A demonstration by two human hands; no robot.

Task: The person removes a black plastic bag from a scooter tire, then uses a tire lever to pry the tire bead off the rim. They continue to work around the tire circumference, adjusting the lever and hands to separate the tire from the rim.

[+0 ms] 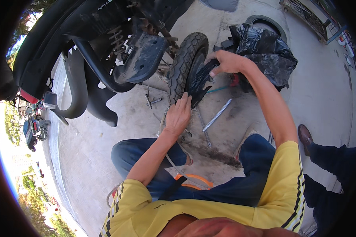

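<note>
My right hand (225,62) grips the upper part of a crumpled black plastic piece (199,79) beside the upright motorcycle tire (178,65), thumb and fingers curled around it. My left hand (178,114) lies with fingers fairly straight against the lower tire and the lower end of the black piece. Around the wheel on the concrete lie a long silver bar (216,115), a thinner metal tool (204,131) and a T-shaped tool (149,102).
The raised black motorcycle body (87,35) overhangs the upper left. Black plastic bags (265,55) and a spare tire (275,23) are at upper right, near a metal rack (312,19). Another person's legs (336,162) stand at right. Parked motorcycles (35,130) show far left.
</note>
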